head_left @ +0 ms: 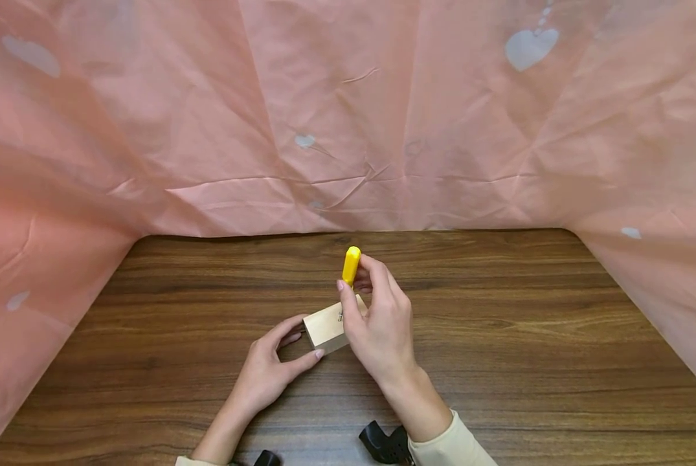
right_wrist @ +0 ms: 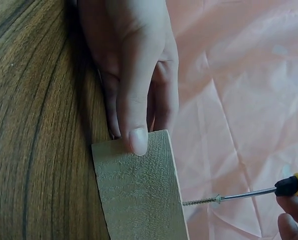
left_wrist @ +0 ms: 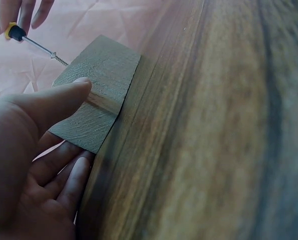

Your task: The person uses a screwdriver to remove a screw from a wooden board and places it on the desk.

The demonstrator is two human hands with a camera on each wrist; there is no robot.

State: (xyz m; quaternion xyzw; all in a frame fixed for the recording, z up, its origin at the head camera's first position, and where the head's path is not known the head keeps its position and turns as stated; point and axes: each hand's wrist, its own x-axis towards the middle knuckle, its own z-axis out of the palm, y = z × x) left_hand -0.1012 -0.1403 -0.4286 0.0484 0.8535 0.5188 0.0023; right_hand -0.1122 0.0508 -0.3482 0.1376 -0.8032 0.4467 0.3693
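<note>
A pale wooden block (head_left: pixel 327 323) sits on the wooden table, its left end held between the thumb and fingers of my left hand (head_left: pixel 266 372). My right hand (head_left: pixel 385 327) pinches the yellow handle of a screwdriver (head_left: pixel 351 264) above the block. In the right wrist view, a threaded screw (right_wrist: pixel 201 201) stands out of the block's top face, with the screwdriver shaft (right_wrist: pixel 249 194) in line and its tip at the screw head. Much of the screw's length shows above the wood. The left wrist view also has the block (left_wrist: pixel 103 65) with my left thumb pressed on its side.
Brown wood-grain table (head_left: pixel 499 336) surrounds the hands. Pink cloth (head_left: pixel 336 97) with pale hearts hangs along the back and both sides. Black curved objects (head_left: pixel 385 443) show near the wrists at the bottom edge.
</note>
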